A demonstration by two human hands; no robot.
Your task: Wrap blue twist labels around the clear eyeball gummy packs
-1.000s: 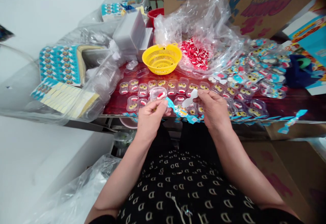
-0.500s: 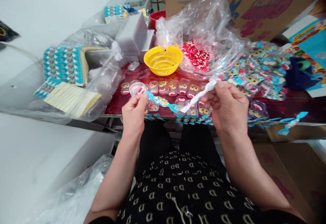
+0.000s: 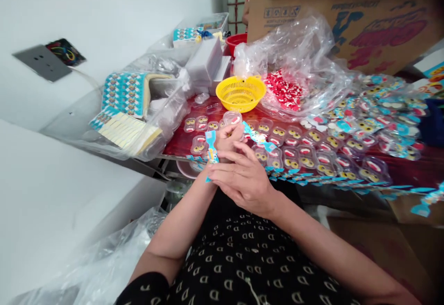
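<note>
My left hand [image 3: 231, 139] is closed, its fingers partly hidden by my right hand. A blue printed sticker strip [image 3: 259, 137] sticks out to the right from its fingers. At its fingertips is a clear plastic case [image 3: 232, 119] with a red-and-white lip-shaped piece; it appears to be in the same grip. A second blue sticker strip [image 3: 211, 147] lies across my left wrist. My right hand [image 3: 244, 175] is open, with fingers stretched flat over the wrist and their tips touching or close to that second strip.
Rows of clear cases [image 3: 307, 154] with yellow eyes and red lips cover the dark red table. Sticker strips [image 3: 312, 180] line its front edge. Behind stand a yellow basket [image 3: 241, 94], a bag of red pieces [image 3: 284, 90] and a cardboard box [image 3: 312, 32]. Sticker sheets [image 3: 123, 92] lie left.
My right hand has moved left from holding up a white-backed strip to resting over my left wrist, where a strip now lies. The view has turned left.
</note>
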